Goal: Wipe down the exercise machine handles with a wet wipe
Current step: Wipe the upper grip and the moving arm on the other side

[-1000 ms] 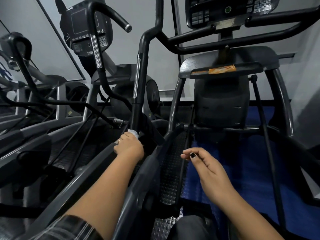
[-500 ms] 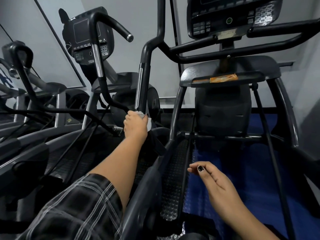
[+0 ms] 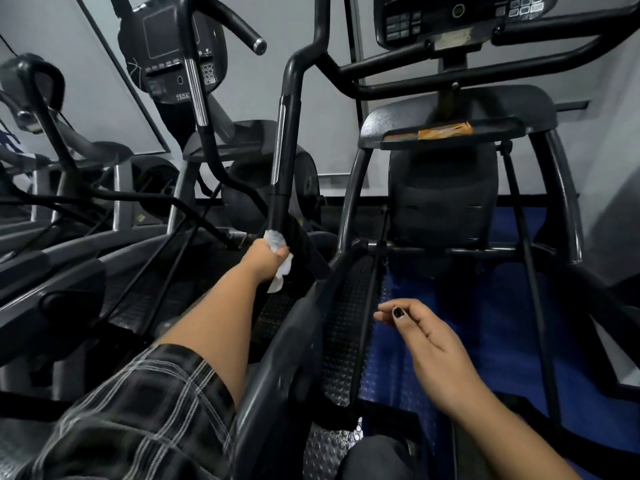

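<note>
A grey wall backs a row of dark exercise machines, and a blue mat covers the floor to the right of the handle. The handle is a black upright bar with a silver strip along its left edge, and it bends over to the right at the top. At the handle's lower end, where it meets a darker joint, the left hand holds the wipe. The fingers are curled tightly round the white wad and press it against the bar. A loose tail of the wipe hangs below the fist. A plaid sleeve covers the upper arm, below and left of the handle.

The right hand hangs in the air below and to the right of the handle, above the mat and touching nothing. Its fingers are loosely bent and close together, and the thumb, with a dark nail, lies near the forefinger. It holds nothing.

Between that hand and the handle's foot runs a studded pedal. Up and right of the handle sits a console with keypads. Under it is a grey tray bearing an orange packet. Left of the handle stands a second machine with its own screen and a curved grip with a silver end cap.
</note>
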The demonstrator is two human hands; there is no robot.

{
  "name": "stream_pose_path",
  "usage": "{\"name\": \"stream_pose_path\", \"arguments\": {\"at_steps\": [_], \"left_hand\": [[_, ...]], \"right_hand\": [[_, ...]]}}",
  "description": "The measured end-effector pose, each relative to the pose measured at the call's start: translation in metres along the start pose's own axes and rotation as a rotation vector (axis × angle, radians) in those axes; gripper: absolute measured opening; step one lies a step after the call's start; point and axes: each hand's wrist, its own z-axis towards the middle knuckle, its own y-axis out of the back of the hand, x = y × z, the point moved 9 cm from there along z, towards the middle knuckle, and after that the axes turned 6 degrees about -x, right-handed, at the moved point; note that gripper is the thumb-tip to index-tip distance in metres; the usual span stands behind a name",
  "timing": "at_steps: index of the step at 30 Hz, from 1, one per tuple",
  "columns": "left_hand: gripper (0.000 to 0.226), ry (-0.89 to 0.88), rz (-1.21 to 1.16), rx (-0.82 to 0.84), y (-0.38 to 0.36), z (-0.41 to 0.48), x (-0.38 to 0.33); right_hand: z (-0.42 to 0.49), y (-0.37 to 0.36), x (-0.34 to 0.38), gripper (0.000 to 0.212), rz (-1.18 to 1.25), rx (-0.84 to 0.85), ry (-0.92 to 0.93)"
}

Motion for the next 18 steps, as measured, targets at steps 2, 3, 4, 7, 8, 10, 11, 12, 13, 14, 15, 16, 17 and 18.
{"name": "stream_pose_path", "arguments": {"at_steps": [2, 3, 4, 7, 8, 10, 11, 12, 13, 14, 15, 16, 17, 18], "left_hand": [[0.049, 0.019, -0.025, 0.04, -0.001, -0.008, 0.006], [0.045, 0.02, -0.001, 0.046, 0.0, -0.012, 0.005], [0.042, 0.039, 0.043, 0.05, 0.002, -0.015, 0.006], [0.039, 0.051, 0.172, 0.076, 0.005, -0.027, 0.004], [0.038, 0.049, 0.203, 0.089, 0.005, -0.03, 0.004], [0.039, 0.028, 0.295, 0.104, 0.002, -0.036, 0.005], [0.038, 0.02, 0.366, 0.098, 0.003, -0.04, 0.005], [0.037, 0.015, 0.433, 0.091, 0.005, -0.044, 0.004], [0.037, 0.01, 0.493, 0.086, 0.006, -0.047, 0.004], [0.038, 0.004, 0.549, 0.079, 0.006, -0.05, 0.005], [0.042, -0.008, 0.615, 0.057, 0.007, -0.053, 0.005], [0.046, -0.019, 0.677, 0.009, 0.007, -0.058, 0.005], [0.05, -0.028, 0.713, -0.065, 0.008, -0.062, 0.006], [0.051, -0.013, 0.71, -0.139, 0.008, -0.066, 0.007]], "right_hand": [[-0.009, 0.0, 0.003, 0.022, -0.005, 0.006, 0.002], [-0.014, 0.001, 0.003, 0.022, -0.012, 0.007, 0.006], [-0.019, 0.001, 0.003, 0.022, -0.021, 0.009, 0.007], [-0.031, 0.009, 0.005, 0.021, -0.031, -0.003, 0.011], [-0.035, 0.013, 0.005, 0.021, -0.029, -0.01, 0.013], [-0.042, 0.018, 0.003, 0.021, -0.027, -0.02, 0.003], [-0.044, 0.019, 0.002, 0.021, -0.026, -0.023, -0.003], [-0.046, 0.019, 0.002, 0.021, -0.027, -0.026, -0.009], [-0.048, 0.019, 0.002, 0.021, -0.027, -0.027, -0.011], [-0.049, 0.018, 0.002, 0.021, -0.028, -0.03, -0.01], [-0.05, 0.017, 0.002, 0.021, -0.029, -0.033, -0.004], [-0.051, 0.015, 0.003, 0.021, -0.032, -0.032, 0.0], [-0.051, 0.013, 0.004, 0.022, -0.032, -0.028, 0.004], [-0.051, 0.011, 0.005, 0.025, -0.034, -0.021, 0.009]]}}
